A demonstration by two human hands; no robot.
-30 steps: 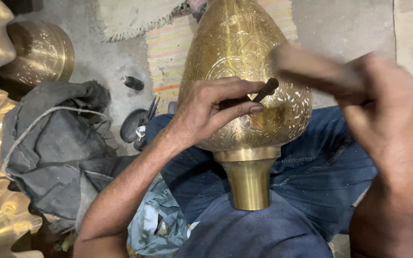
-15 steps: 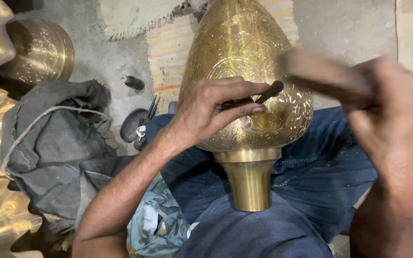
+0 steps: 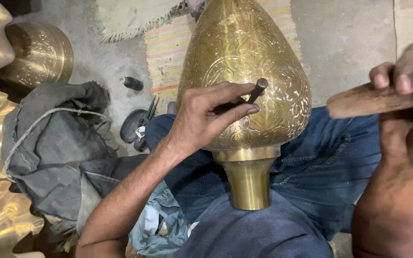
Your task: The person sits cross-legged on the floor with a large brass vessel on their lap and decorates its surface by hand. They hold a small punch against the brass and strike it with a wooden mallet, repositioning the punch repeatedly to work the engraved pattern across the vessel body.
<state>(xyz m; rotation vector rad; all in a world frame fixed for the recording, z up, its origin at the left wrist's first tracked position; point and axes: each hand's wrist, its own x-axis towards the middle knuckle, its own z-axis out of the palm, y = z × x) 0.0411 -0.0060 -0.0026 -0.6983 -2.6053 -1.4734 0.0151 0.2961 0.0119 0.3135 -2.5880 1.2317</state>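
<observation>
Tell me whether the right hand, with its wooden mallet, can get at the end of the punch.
Probably yes. The right hand holds the wooden mallet raised beside the brass vessel, and the punch in the left hand sticks out bare, with nothing between.

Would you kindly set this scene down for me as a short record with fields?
Setting: person seated on a floor, legs in blue jeans
Main piece: large engraved brass vessel, teardrop-shaped, lying across the lap with its plain neck toward the camera
Left hand: resting on the vessel, pinching a dark metal punch against the engraved surface
Right hand: raised clear of the vessel, gripping a wooden mallet handle
Left side: grey cloth bundle tied with cord, other brass pieces
Floor beyond: striped mat
</observation>
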